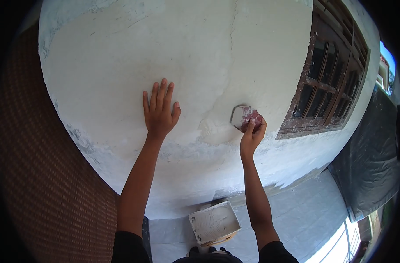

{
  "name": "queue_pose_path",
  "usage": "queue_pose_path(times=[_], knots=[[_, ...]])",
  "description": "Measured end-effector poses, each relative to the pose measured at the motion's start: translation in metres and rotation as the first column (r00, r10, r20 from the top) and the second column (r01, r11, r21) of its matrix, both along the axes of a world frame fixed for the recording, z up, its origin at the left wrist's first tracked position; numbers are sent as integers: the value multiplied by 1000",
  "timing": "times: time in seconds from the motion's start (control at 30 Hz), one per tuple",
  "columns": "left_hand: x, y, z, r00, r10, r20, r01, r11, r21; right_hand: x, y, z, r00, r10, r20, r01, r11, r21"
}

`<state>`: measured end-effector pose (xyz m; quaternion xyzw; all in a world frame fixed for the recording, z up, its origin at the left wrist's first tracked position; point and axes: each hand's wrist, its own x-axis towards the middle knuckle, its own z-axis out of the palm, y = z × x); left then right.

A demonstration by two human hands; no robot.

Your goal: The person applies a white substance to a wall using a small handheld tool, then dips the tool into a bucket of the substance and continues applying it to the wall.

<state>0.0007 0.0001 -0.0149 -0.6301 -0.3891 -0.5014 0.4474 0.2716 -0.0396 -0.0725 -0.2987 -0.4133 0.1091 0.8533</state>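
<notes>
The left hand (159,111) is lying flat and open, fingers spread, against the white wall (121,65). The right hand (251,133) is gripping a putty knife (243,116), pressing its blade on the wall beside the window (325,83).

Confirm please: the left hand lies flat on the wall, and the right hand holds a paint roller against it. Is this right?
Not quite. In the head view the right hand holds a small flat scraper, not a roller, against the wall. The left hand does lie flat on it.
</notes>
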Motion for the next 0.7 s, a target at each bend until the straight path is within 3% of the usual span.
queue_pose_path(times=[0.13, 0.2, 0.27, 0.33, 0.4, 0.43, 0.47, 0.5, 0.53, 0.57, 0.6, 0.67, 0.7], knots=[[1, 0, -2, 1000, -20, 3, 20, 1000, -9, -5, 4, -16, 908, -87, 410, 111, 993, -37], [0, 0, -1, 1000, -23, 4, 23, 1000, 0, -5, 1, -8, 953, -99, 287, 128, 988, -84], [0, -1, -1, 1000, -22, 4, 22, 1000, -9, -8, -3, 5, 998, -2, -67, 1, 1000, -15], [0, 0, 0, 1000, -3, 13, 2, 1000, 8, -2, 2, -6, 995, 31, -90, -32, 999, -6], [1, 1, 0, 1000, 6, 19, -6, 1000, 20, 0, 4, -16, 932, -62, 358, 104, 989, -101], [0, 0, 0, 1000, 3, 22, -4, 1000, 19, 0, 9, -18, 809, -245, 535, 257, 965, 54], [1, 0, -1, 1000, 2, 24, -2, 1000, 18, 4, 13, -17, 808, -248, 534, 263, 964, 50], [2, -1, -2, 1000, -2, 23, 1, 1000, 17, 7, 14, -10, 947, -195, 255, 205, 979, -10], [1, -1, -2, 1000, -12, 16, 12, 1000, 4, 9, 14, -4, 990, -129, -51, 127, 991, -44], [1, -1, -1, 1000, -19, 10, 19, 1000, -8, 13, 11, 0, 976, -107, -188, 100, 994, -44], [0, -2, -1, 1000, -15, 9, 15, 1000, -4, 8, 3, 5, 984, -92, -151, 93, 996, -3], [2, -2, 0, 1000, 0, 5, 0, 1000, 11, -9, -1, -4, 983, 65, 172, -73, 997, 38], [2, -1, 0, 1000, -6, 5, 6, 1000, 10, -18, -3, -13, 915, 123, 384, -108, 992, -61]])
